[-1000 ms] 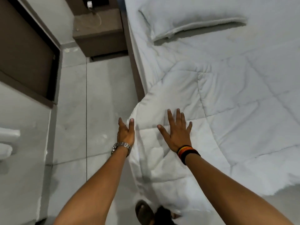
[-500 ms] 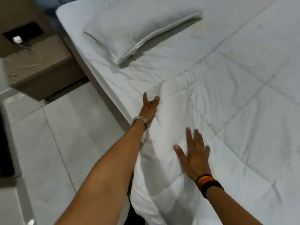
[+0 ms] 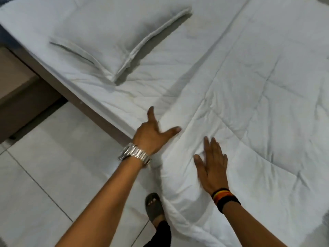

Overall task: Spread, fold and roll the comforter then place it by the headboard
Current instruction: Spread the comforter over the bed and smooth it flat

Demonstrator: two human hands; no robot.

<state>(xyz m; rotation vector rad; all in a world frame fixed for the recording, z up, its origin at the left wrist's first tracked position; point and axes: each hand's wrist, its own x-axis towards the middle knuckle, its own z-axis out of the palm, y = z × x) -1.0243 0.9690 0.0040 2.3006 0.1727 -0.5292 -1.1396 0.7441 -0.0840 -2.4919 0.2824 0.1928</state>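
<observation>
A white quilted comforter (image 3: pixel 249 107) lies spread over the right part of the bed, and its near corner hangs over the bed's side. My left hand (image 3: pixel 153 134), with a metal watch on the wrist, rests at the comforter's left edge by the bed's side, thumb and fingers spread on the fabric. My right hand (image 3: pixel 211 164), with striped bands on the wrist, lies flat and open on the comforter just right of the left hand. Neither hand grips anything.
A white pillow (image 3: pixel 110 34) lies at the bed's head, upper left, on the bare sheet (image 3: pixel 142 82). The brown bed frame (image 3: pixel 58 86) runs diagonally. A brown nightstand (image 3: pixel 16 86) stands at far left. My sandalled foot (image 3: pixel 154 207) stands on the tiled floor (image 3: pixel 53 166).
The view has swung toward the bed and pillow. Both hands have slid along the comforter's edge, and my left hand now lies at the corner with thumb spread.
</observation>
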